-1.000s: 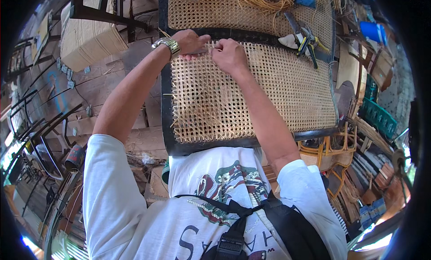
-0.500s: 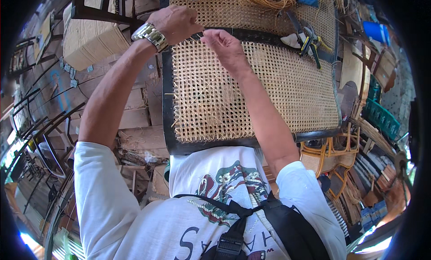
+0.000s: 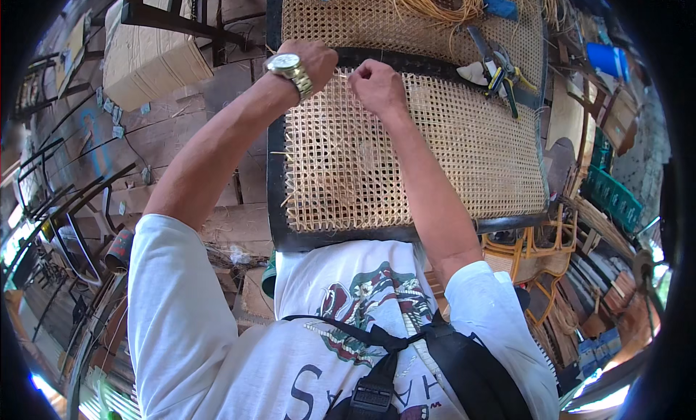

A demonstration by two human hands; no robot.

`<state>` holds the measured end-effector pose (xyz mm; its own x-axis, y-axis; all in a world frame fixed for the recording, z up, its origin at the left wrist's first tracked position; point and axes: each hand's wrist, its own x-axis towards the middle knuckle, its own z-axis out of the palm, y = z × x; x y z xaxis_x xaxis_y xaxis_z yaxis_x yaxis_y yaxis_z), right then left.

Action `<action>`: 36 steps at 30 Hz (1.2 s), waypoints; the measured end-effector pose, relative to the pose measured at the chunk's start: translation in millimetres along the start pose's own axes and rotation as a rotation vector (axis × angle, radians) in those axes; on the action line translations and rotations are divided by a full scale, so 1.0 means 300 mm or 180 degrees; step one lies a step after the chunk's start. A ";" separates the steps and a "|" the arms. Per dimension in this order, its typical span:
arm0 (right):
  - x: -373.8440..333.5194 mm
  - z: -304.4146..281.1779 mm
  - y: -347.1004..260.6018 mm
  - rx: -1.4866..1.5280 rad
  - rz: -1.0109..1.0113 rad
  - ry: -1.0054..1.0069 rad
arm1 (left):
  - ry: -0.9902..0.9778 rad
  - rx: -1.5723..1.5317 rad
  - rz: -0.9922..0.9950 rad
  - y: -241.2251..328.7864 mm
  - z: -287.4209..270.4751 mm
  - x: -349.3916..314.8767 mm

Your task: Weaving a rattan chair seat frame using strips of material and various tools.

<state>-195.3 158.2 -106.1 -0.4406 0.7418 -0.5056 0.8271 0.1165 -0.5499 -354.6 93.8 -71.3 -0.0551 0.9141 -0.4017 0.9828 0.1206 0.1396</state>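
Observation:
My left hand [image 3: 313,63], with a metal watch [image 3: 286,63] on its wrist, is curled closed above the dark middle bar of a black-framed panel. Close to its right, my right hand [image 3: 380,90] has its fingers bent in, low over the woven cane mesh [image 3: 348,166]. Whatever either hand pinches is hidden by the fingers or too thin to make out. The mesh has open holes, and a few loose strand ends stick out along its left side. The dark frame [image 3: 278,202] borders it.
On the panel's far half lie a coil of cane strands [image 3: 428,1] and a blue piece [image 3: 500,7]. Pliers [image 3: 500,76] rest at the right beside a white scrap [image 3: 473,73]. A cardboard box [image 3: 156,57] and dark chair frame [image 3: 174,18] stand at far left.
My left hand has moved right and nearer to me, its wrist turned so the watch face shows. My right hand has shifted slightly right and nearer, its fingers more curled.

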 end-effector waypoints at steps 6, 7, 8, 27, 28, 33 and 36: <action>-0.012 -0.008 0.009 0.0090 0.0060 -0.0064 | -0.0316 0.0155 0.0253 0.011 -0.004 0.054; -0.010 -0.010 0.012 0.0124 0.0069 -0.0064 | -0.0472 -0.0007 0.0201 0.001 0.005 0.066; -0.008 -0.011 0.015 0.0158 0.0076 -0.0066 | -0.0479 -0.0003 0.0214 -0.010 0.021 0.069; -0.097 0.099 0.046 -0.0517 -0.1445 0.0873 | 0.1316 -0.0222 -0.1006 -0.360 -0.026 -0.010; -0.099 0.098 0.050 -0.0230 -0.1506 0.0961 | 0.1580 -0.0429 -0.1084 -0.426 -0.033 -0.024; -0.058 0.122 0.013 -0.0304 -0.1788 0.1128 | 0.0786 -0.1009 -0.1107 -0.457 0.060 -0.124; -0.038 0.140 -0.006 -0.0581 -0.1889 0.1242 | 0.0711 -0.1469 -0.1090 -0.314 0.133 -0.179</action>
<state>-206.6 121.8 -127.3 -0.7043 0.6969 0.1352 0.5478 0.6547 -0.5209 -437.3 17.8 -99.1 -0.4388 0.8468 -0.3006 0.7280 0.5311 0.4335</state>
